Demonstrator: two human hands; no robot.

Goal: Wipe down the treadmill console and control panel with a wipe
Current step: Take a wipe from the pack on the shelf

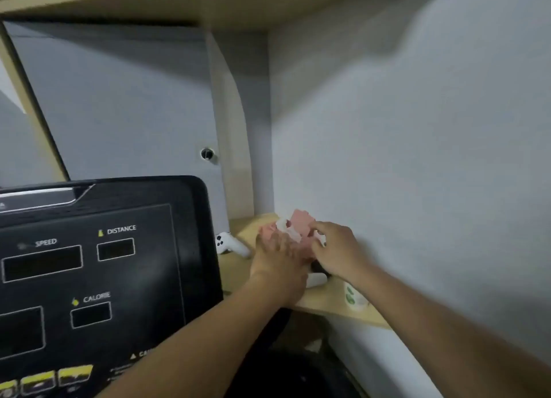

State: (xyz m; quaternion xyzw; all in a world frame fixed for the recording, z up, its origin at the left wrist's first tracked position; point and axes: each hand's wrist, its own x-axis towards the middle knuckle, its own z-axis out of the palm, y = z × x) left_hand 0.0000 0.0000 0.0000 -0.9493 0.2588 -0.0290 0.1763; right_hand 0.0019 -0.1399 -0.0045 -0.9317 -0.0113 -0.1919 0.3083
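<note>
The black treadmill console (98, 266) fills the lower left, its panel marked SPEED, DISTANCE and CALORIE. To its right, on a wooden shelf (322, 302), lies a pink wipe pack (299, 224) with a white wipe (284, 226) showing at its top. My left hand (275, 257) presses flat on the pack's left side. My right hand (334, 248) is at the pack's right side, fingers pinched near the wipe. The image is blurred, so the exact grip is unclear.
A white game controller (229, 244) lies on the shelf between the console and the pack. A white cup with green marks (353, 297) stands near the shelf's front edge. A grey wall rises to the right; a wooden board runs overhead.
</note>
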